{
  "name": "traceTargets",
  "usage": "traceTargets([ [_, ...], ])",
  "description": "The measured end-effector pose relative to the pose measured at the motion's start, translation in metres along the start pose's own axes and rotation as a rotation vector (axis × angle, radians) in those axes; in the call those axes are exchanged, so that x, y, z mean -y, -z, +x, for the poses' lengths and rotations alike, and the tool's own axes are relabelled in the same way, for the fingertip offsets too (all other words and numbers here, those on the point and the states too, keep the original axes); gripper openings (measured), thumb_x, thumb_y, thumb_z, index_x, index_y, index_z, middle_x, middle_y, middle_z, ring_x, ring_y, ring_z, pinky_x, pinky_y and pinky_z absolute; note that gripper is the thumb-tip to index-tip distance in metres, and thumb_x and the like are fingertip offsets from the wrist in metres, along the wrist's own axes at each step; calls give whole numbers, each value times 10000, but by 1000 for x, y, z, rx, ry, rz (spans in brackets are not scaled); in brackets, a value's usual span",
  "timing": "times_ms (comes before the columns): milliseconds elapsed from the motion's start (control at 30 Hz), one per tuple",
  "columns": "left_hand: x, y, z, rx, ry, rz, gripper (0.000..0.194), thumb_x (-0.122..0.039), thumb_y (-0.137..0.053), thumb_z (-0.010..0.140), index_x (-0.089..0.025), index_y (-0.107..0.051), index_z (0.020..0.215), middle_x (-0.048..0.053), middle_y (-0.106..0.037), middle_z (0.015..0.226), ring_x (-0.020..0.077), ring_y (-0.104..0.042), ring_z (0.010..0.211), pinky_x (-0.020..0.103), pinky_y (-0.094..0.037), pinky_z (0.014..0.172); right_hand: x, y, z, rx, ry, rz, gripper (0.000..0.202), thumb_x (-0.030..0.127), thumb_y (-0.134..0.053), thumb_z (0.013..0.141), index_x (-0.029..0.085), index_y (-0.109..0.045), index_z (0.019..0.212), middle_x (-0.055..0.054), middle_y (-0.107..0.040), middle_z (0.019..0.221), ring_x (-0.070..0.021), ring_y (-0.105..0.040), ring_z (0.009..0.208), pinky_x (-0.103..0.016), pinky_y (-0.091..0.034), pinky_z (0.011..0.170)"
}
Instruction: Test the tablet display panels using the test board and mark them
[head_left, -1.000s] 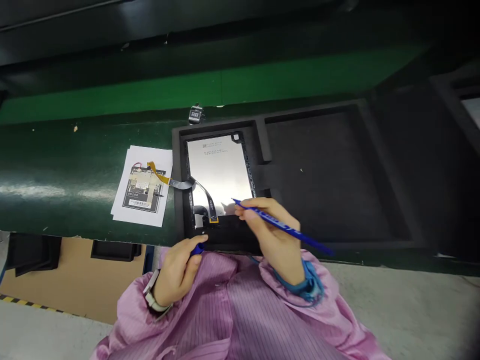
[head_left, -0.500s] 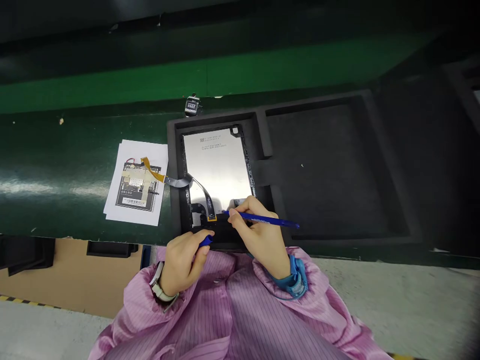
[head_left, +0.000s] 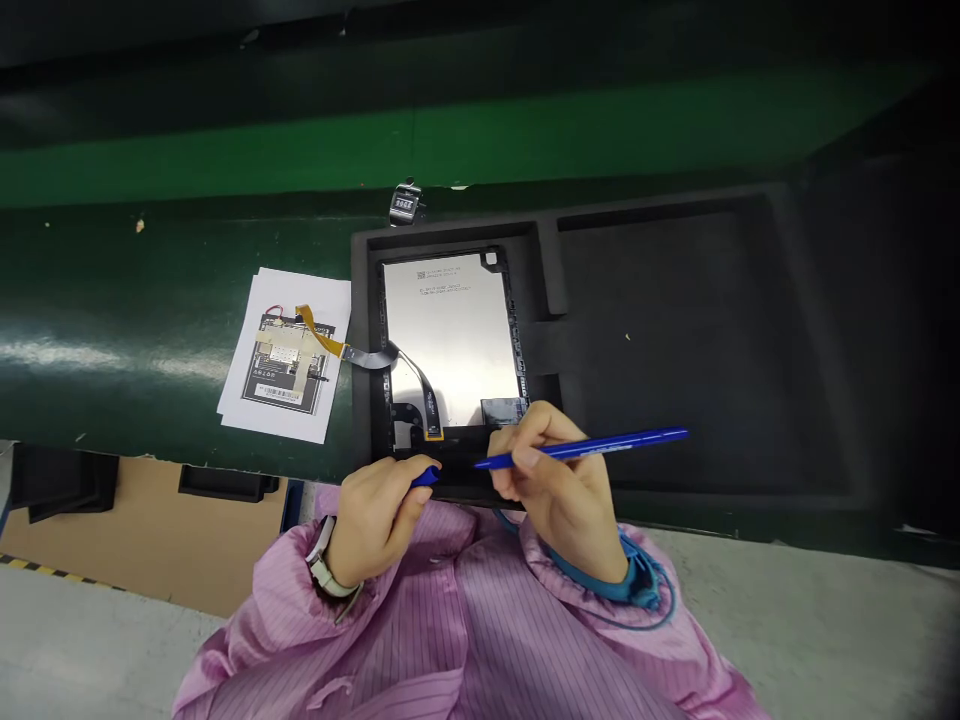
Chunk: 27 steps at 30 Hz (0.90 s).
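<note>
A blue pen [head_left: 615, 443] is gripped in my right hand [head_left: 566, 490], its tip pointing left over the lower edge of a tablet screen panel [head_left: 454, 345]. My left hand [head_left: 379, 515] is closed around a blue pen cap [head_left: 426, 477], its opening facing right. The silvery panel lies back side up in the left recess of a black foam tray [head_left: 551, 260]. From its lower part a dark flex cable [head_left: 420, 375] runs left to an orange ribbon [head_left: 319, 332], which reaches a circuit board with a taped label [head_left: 289, 365] on white paper sheets [head_left: 247, 395].
A metal tally counter [head_left: 406, 203] stands behind the tray on the green bench [head_left: 112, 330]. The tray's wide right recess [head_left: 675, 370] holds a small pale speck. Below the bench at left are black trays [head_left: 225, 482] on a brown board [head_left: 150, 530].
My right hand has drawn the pen back from the panel's lower edge, to the right and toward me. The left hand still holds the cap. The whole view has shifted slightly.
</note>
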<state>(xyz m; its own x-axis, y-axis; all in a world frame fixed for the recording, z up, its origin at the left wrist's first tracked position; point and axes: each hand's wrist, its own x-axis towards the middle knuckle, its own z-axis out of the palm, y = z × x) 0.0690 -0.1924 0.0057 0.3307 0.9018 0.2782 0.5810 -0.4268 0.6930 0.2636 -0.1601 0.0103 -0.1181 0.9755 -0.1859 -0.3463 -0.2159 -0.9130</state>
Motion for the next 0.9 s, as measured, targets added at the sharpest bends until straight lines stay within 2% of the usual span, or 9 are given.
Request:
traceTargets([
  [133, -1, -1, 0, 17, -7, -3, 321, -324, -373, 1078, -154, -645, 1099, 54, -741, 846, 161, -635, 644, 287, -466, 604, 1, -8, -4, 137, -26, 43, 262, 346, -641, 925, 203, -487, 769, 33, -575, 592, -78, -503, 501, -183, -371, 447],
  [267, -2, 0, -1, 47, -31, 11, 351, -341, -343, 1085, -160, -643, 1066, 29, -691, 741, 155, -579, 584, 294, -412, 560, -3, -15, -7, 225, -15, -101, 280, 369, -598, 963, 193, -512, 764, 26, -556, 636, -80, -503, 546, -203, -385, 493],
  [367, -6, 3, -2, 79, -79, -29, 375, -354, -304, 1091, -162, -622, 1041, 27, -664, 704, 155, -571, 566, 296, -404, 544, -9, -20, -13, 213, 129, -296, 373, 440, -427, 1033, 183, -614, 839, -15, -554, 731, -114, -526, 663, -251, -433, 589],
  [433, -11, 6, -4, 101, -80, -114, 387, -359, -281, 1093, -158, -607, 1040, 37, -666, 707, 157, -584, 569, 294, -426, 547, -12, -23, -17, 198, 246, -397, 426, 444, -342, 1052, 195, -688, 1050, -52, -596, 867, -148, -566, 787, -285, -474, 666],
  [500, -15, 11, -5, 127, -55, -253, 387, -359, -273, 1095, -156, -600, 1052, 54, -686, 746, 162, -623, 616, 285, -469, 574, -13, -27, -22, 242, 299, -454, 450, 421, -309, 1060, 225, -673, 1239, -74, -631, 1008, -170, -599, 899, -314, -511, 743],
  [667, -18, 27, -3, 189, 30, -534, 394, -390, -309, 1090, -179, -617, 965, 73, -705, 796, 177, -678, 731, 282, -544, 663, -6, -37, -27, 396, 361, -495, 501, 458, -284, 1055, 232, -676, 1269, -86, -658, 1066, -198, -632, 960, -343, -539, 777],
  [733, -19, 30, -2, 241, 36, -581, 423, -422, -303, 1085, -193, -590, 876, 58, -661, 715, 179, -645, 682, 292, -541, 645, -3, -41, -26, 436, 374, -514, 491, 454, -289, 1050, 241, -678, 1259, -77, -661, 1041, -189, -629, 918, -332, -535, 746],
  [833, -21, 29, -6, 332, 84, -738, 440, -451, -291, 1084, -197, -546, 831, 5, -556, 588, 139, -539, 527, 254, -473, 520, 0, -43, -20, 500, 379, -584, 484, 429, -279, 1056, 254, -672, 1276, -69, -665, 1015, -183, -621, 898, -328, -536, 744],
  [900, -19, 28, -14, 291, 147, -756, 399, -436, -332, 1085, -183, -583, 905, -28, -528, 553, 105, -474, 450, 223, -416, 459, 0, -39, -16, 511, 380, -689, 534, 502, -266, 1060, 253, -610, 1384, -79, -671, 1073, -201, -624, 965, -358, -545, 824],
])
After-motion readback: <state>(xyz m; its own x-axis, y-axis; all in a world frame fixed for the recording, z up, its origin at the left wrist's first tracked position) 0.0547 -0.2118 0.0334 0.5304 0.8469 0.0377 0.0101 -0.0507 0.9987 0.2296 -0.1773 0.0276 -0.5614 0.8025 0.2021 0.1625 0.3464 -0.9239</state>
